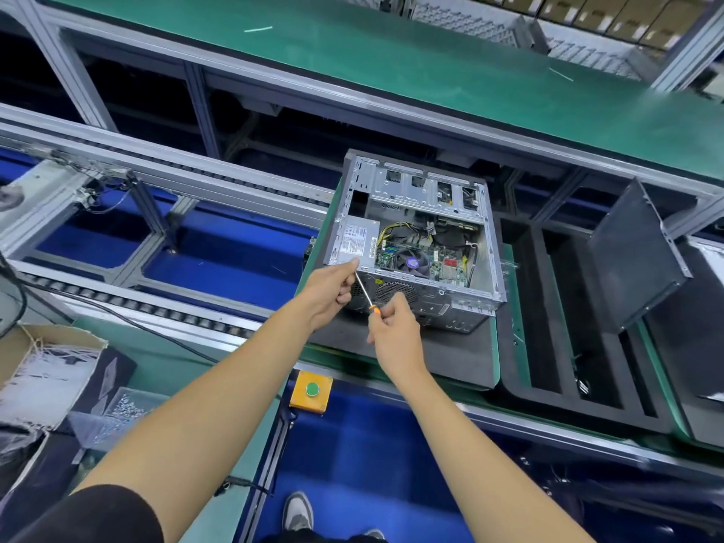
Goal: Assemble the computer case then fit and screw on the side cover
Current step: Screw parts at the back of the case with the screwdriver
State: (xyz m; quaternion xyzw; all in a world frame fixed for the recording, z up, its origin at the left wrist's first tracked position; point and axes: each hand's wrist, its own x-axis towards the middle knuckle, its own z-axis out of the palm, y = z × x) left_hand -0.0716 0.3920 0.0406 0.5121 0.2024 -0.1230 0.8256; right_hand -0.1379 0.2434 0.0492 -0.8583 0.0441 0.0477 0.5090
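Observation:
An open computer case [485, 244] lies on its side on a dark foam pad, its power supply, motherboard and fan showing. A dark side cover [634, 252] leans upright in a foam tray to the right of the case. My right hand [395, 327] grips the orange handle of a screwdriver [366, 291], just in front of the case's rear panel. My left hand [333, 291] pinches the upper end of the metal shaft near the case's near-left corner, by the power supply. The screwdriver tip is hidden behind my left fingers.
A yellow box with a green button [311, 389] sits on the conveyor edge below the case. At the left stand a clear tray of screws [121, 409] and a cardboard box [43, 370]. A green shelf [391, 56] runs across the back. Black foam trays [556, 346] lie right of the case.

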